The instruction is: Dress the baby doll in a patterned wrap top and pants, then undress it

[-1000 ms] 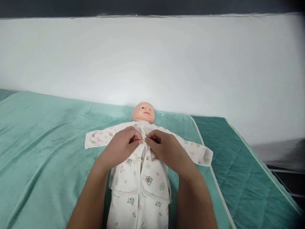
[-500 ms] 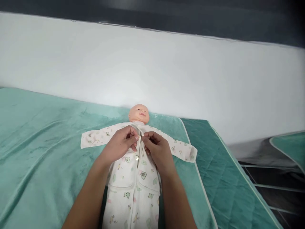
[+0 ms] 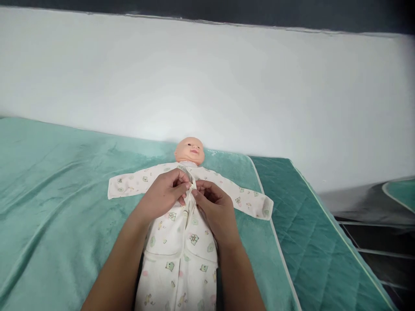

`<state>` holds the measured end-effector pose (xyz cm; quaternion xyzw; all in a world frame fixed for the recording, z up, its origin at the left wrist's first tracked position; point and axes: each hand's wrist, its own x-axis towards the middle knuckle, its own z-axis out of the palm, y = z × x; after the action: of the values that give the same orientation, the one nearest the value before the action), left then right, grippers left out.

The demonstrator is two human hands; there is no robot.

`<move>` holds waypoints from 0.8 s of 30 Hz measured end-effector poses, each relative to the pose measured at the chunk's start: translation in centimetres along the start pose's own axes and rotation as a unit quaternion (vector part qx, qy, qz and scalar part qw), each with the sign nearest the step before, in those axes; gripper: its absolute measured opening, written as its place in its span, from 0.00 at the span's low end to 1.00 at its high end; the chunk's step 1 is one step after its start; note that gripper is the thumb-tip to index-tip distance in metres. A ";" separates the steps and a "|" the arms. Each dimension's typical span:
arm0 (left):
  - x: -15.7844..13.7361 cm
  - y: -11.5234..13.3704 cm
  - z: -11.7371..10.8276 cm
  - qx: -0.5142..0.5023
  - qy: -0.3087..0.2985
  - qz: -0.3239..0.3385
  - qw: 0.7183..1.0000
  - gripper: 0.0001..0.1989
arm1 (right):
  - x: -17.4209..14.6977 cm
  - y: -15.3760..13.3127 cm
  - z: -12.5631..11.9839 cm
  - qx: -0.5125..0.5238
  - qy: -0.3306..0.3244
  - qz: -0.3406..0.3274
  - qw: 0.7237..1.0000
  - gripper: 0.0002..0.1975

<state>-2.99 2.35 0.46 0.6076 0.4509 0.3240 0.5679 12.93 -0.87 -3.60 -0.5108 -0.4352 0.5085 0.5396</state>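
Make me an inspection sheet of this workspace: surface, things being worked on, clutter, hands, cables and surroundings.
Surface: smooth, lightly creased green blanket; darker quilted cover showing along its right side.
Job's things: a doll on its back, sleeves spread, in a white patterned jacket and matching lower garment.
Clutter: nothing seen.
Hands: left hand and right hand both pinch the jacket's front opening at the chest; finger detail there is too small to tell.
Cables: nothing seen.
Surroundings: white wall behind, dark band above; dark floor at lower right.
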 end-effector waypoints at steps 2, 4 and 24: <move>-0.1 0.1 0.0 0.010 0.003 -0.002 1.000 0.08 | 0.1 0.0 -0.1 -0.002 -0.004 -0.001 1.000 0.12; -0.1 0.3 0.0 0.019 0.007 -0.007 1.000 0.09 | 0.1 0.0 -0.2 0.001 -0.007 0.000 1.000 0.13; -0.3 0.6 0.3 0.056 0.008 0.007 0.998 0.09 | -0.5 -0.8 0.3 -0.116 -0.042 -0.048 0.991 0.10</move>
<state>-2.73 1.98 1.07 0.6388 0.4685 0.3075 0.5272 12.64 -1.25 -2.77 -0.5265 -0.5377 0.4489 0.4817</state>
